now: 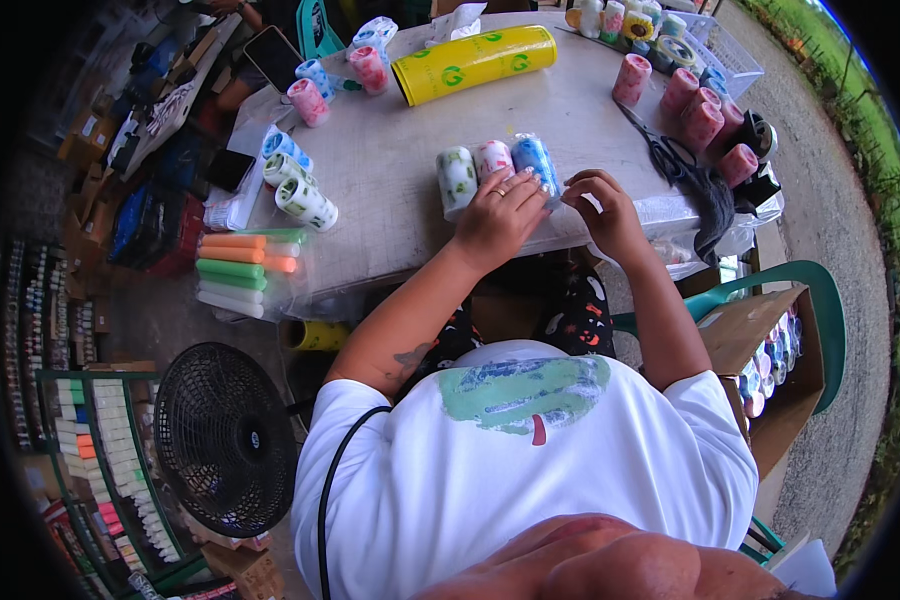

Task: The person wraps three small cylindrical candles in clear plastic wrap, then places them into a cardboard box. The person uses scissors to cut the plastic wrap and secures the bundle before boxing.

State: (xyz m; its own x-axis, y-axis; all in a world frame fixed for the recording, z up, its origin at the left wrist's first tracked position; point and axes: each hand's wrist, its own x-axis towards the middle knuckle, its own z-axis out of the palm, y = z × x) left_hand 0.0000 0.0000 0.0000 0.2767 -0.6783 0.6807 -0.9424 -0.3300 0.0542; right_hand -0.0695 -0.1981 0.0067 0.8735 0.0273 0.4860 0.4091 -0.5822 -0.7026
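Observation:
Three marbled pillar candles lie side by side on the table near me: a green-and-white candle [457, 184], a red-and-white candle [493, 158] and a blue-and-white candle [533, 158]. Shiny clear film shows around the blue one. My left hand [503, 212] lies with stretched fingers across the near ends of the red and blue candles. Just right of the blue candle, my right hand [602, 208] has its fingertips pinched together. Whatever sits between those fingertips is too small to make out.
A yellow film roll [475, 65] lies at the back of the table. Black scissors [662, 150] and a dark cloth [712, 205] are at the right, beside several red candles [702, 125]. Bagged coloured sticks [235, 265] lie at the left edge. A black fan [227, 440] stands at my left.

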